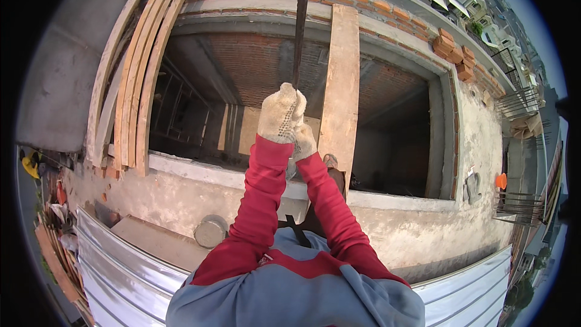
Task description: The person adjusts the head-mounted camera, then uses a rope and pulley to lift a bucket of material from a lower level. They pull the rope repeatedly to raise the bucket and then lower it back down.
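Both my arms, in red sleeves, reach forward over a rectangular opening. My left hand [278,112], in a pale work glove with dark grip dots, is closed around the lower part of a long dark bar [302,18], which looks like metal. Close beside and slightly below it, my right hand [305,143], gloved the same way, is also closed at the bar; its fingers are partly hidden. From my hands the bar runs up past the top edge of the view. Just right of them, a wide wooden plank [340,79] spans the opening, with my foot [330,160] at its near end.
The deep opening has a concrete rim [399,200] and brick walls inside. Long wooden boards [136,79] lie across its left side. Stacked bricks [454,51] sit at the far right. A round bucket [210,231] and corrugated metal sheets [121,266] are near me. Rebar [519,206] sticks out right.
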`<state>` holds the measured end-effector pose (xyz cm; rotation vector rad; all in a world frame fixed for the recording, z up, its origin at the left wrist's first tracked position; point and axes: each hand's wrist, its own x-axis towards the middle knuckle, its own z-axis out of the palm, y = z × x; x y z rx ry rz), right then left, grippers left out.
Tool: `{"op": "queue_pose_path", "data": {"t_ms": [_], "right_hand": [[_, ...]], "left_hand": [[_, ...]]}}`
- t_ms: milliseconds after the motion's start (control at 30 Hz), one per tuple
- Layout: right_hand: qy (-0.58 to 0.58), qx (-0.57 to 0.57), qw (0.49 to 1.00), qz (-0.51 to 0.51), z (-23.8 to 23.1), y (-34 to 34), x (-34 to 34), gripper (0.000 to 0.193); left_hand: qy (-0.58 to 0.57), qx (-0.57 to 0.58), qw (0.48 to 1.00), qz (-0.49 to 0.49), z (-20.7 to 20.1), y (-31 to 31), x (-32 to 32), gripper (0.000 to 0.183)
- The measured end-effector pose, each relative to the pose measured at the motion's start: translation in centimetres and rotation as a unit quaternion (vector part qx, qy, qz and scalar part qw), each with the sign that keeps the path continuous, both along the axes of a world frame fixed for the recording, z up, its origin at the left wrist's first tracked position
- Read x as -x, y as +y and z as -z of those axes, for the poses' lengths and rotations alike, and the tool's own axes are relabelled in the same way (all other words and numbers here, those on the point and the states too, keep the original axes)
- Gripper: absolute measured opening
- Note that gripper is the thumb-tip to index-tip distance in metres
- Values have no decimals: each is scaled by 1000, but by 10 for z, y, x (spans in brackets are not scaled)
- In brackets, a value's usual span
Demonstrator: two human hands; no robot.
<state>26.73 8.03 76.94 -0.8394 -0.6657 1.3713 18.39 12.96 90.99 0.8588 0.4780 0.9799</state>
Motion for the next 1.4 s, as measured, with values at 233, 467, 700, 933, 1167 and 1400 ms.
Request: {"op": "queue_pose_path", "data": {"t_ms": [233,467,700,933,1167,1400], "right_hand": [[-43,-50,997,41,-14,27,3,40],[32,-97,994,21,-56,27,9,34],[149,-22,983,102,-158,15,47,24],[50,-168,977,-118,-310,4,62,34],[-263,-192,945,12,-420,-20,102,34],[-468,-184,857,-113,-424,-44,169,34]], "left_hand": [[-28,-34,999,29,-24,24,2,61],[-10,3,999,45,-77,22,16,59],[-82,-176,981,-3,-116,16,50,74],[51,-130,989,40,6,-29,88,56],[-3,-193,972,-136,-105,-47,116,44],[195,-408,890,-53,-268,-35,257,45]]}}
